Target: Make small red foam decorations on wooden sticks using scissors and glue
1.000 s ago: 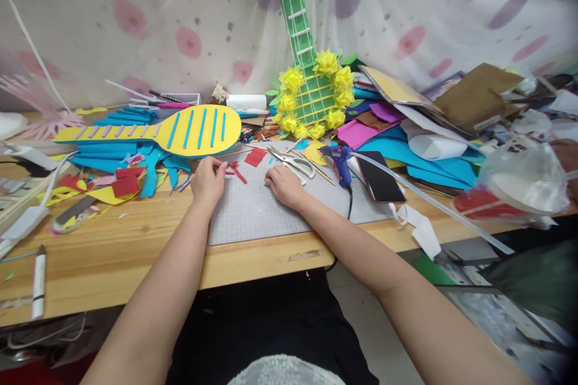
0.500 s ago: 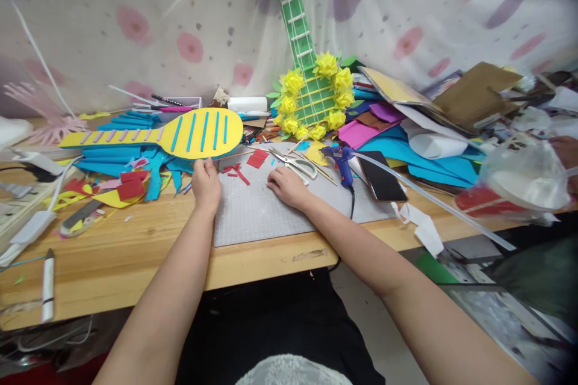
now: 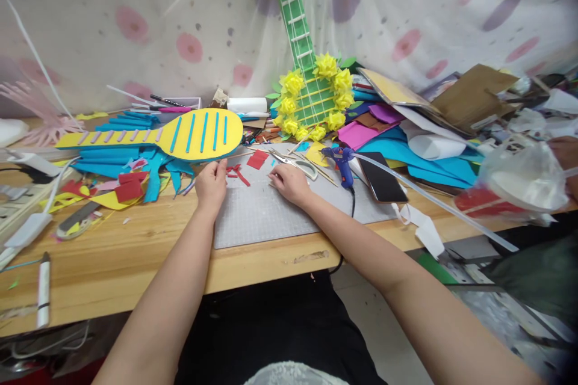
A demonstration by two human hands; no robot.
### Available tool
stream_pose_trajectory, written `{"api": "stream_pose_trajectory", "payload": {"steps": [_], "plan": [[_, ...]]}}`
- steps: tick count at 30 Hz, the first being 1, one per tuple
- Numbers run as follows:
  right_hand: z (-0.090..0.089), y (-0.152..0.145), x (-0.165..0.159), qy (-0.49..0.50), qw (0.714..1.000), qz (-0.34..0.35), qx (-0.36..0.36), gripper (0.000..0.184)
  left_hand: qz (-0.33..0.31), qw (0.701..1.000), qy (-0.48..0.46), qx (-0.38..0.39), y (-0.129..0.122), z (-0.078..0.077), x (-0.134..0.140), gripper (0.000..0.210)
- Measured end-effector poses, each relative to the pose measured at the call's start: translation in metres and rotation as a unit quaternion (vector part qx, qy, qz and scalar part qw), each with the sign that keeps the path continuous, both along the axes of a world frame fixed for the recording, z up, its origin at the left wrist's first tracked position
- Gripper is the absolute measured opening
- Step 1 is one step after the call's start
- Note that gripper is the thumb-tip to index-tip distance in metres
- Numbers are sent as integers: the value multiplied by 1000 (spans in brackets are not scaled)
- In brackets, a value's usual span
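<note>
My left hand (image 3: 211,186) is closed in a pinch at the left edge of the grey cutting mat (image 3: 262,222). Whatever its fingertips hold, if anything, is too small to make out. Over the mat, my right hand (image 3: 289,183) has its fingers curled together, their contents hidden. Between the hands lie red paper strips (image 3: 239,174) and a red paper square (image 3: 257,159). Scissors (image 3: 300,163) lie just behind my right hand. A yellow paper guitar shape (image 3: 203,135) with blue and pink strips lies behind my left hand.
A green paper guitar (image 3: 311,99) with yellow flowers leans at the back. A blue glue gun (image 3: 344,168) and a phone (image 3: 383,177) lie to the right. Paper scraps (image 3: 129,189) and a white crayon-like stick (image 3: 44,292) are left. A bagged red container (image 3: 487,198) stands far right.
My left hand has shifted slightly right, toward the red strips. My right hand has moved slightly right, its fingers more curled than before.
</note>
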State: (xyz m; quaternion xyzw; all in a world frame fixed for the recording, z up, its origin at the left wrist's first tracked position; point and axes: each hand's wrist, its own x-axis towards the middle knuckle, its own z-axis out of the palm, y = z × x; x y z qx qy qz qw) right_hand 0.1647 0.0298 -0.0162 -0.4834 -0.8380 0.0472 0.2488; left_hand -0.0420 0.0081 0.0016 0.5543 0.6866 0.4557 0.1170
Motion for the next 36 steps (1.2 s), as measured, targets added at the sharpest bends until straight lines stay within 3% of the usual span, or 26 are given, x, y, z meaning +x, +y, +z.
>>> {"api": "stream_pose_trajectory", "payload": {"steps": [4,8,14,22,26,32,36], "plan": [[9,18,-13,-34,999,20,-4,18,3,999,-29,46,7,-10,-3,17],[14,46,-30,-64,997,41,9,15,15,995,-43,89,15,-20,-9,31],[5,64,-39,-74,997,5,-33,17,32,993,-19,116,13,-18,-10,25],[-9,59,-39,-31,999,-30,-9,18,-91,991,70,70,7,-17,7,24],[-7,58,-38,17,998,-48,-37,16,-163,971,168,40,9,-16,19,39],[-4,58,-37,89,991,-56,-80,12,-207,941,268,-9,15,-19,30,46],[6,67,-28,250,956,-108,-107,12,-198,944,262,-17,17,-22,30,43]]}}
